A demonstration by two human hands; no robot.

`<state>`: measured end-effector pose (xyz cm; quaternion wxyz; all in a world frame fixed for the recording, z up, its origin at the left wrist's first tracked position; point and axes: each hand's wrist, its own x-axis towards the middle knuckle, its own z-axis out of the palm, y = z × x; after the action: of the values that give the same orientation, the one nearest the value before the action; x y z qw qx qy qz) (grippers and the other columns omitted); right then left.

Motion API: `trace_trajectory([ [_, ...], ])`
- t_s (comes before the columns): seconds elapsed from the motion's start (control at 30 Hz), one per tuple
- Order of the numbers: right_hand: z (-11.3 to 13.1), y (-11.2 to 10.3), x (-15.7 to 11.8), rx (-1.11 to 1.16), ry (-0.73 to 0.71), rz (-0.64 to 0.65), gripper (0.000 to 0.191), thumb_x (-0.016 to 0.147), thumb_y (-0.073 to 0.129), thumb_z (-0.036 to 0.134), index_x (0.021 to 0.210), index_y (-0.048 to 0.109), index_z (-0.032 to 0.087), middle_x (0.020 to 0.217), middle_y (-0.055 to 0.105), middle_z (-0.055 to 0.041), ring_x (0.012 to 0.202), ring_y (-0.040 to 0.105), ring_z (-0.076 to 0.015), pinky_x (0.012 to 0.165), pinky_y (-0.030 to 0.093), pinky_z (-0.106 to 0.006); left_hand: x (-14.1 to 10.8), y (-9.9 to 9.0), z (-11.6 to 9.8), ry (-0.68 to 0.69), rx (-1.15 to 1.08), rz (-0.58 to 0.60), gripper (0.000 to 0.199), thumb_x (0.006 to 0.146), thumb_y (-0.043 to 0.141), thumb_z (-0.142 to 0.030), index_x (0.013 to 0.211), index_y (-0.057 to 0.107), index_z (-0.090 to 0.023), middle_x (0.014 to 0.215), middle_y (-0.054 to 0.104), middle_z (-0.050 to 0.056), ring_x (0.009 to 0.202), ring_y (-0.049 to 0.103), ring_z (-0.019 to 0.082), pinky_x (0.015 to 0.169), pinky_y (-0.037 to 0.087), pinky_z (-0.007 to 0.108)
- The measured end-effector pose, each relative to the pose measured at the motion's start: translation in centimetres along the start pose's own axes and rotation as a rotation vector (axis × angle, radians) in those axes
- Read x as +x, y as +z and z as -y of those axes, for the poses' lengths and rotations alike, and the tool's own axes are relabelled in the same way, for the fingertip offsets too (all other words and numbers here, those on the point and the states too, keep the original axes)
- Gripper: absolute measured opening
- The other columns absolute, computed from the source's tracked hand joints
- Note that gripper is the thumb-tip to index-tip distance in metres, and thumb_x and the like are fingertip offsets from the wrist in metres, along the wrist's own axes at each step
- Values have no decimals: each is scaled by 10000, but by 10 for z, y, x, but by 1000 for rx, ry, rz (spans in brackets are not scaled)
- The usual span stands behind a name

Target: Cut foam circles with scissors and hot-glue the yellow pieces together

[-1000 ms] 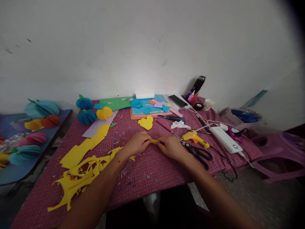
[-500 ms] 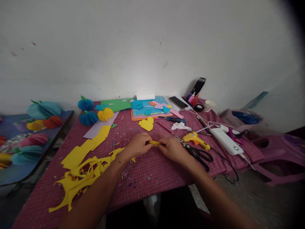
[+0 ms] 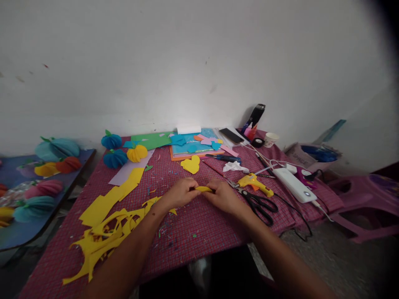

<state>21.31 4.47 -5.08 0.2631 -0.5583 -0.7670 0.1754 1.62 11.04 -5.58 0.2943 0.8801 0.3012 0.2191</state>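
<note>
Yellow piece (image 3: pixel 203 189) bridging both hands

Left hand (image 3: pixel 181 192): fingers pinching the piece's left end. Right hand (image 3: pixel 222 194): pinching its right end. Middle exposed in the gap between them; contact with the tablecloth (image 3: pixel 199 232) cannot be told. Yellow cut-outs (image 3: pixel 190 165) lie just beyond; scissors (image 3: pixel 259 203) right of right hand.

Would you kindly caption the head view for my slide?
Left hand and right hand pinch yellow paper over checked cloth.

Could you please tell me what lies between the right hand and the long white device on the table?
In the head view, the yellow glue gun and the black-handled scissors lie between the right hand and the white device.
</note>
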Motion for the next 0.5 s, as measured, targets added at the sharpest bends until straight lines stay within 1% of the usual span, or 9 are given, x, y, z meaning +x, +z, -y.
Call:
trace_trajectory([
  [0.17,-4,-8,-7,-1,8,15,202,866,596,180,664,599,176,676,582,4,640,519,-143,581,313,-252,0,-2,1,-59,-40,19,235,867,600,-316,688,584,-165,664,545,-35,631,471,110,589,305,244],
  [0.33,-6,-13,-13,47,14,-4,190,854,602,157,667,623,182,689,595,0,670,535,-153,614,361,-252,0,-4,-1,-45,-51,8,253,865,597,-294,657,548,-161,652,524,-36,619,448,106,583,286,242],
  [0.5,-4,-10,-12,105,18,-31,150,859,610,168,721,667,190,715,633,-1,688,559,-158,648,395,-257,1,-2,-1,-33,-34,17,249,866,596,-303,665,552,-161,666,534,-32,643,466,112,608,300,242],
])
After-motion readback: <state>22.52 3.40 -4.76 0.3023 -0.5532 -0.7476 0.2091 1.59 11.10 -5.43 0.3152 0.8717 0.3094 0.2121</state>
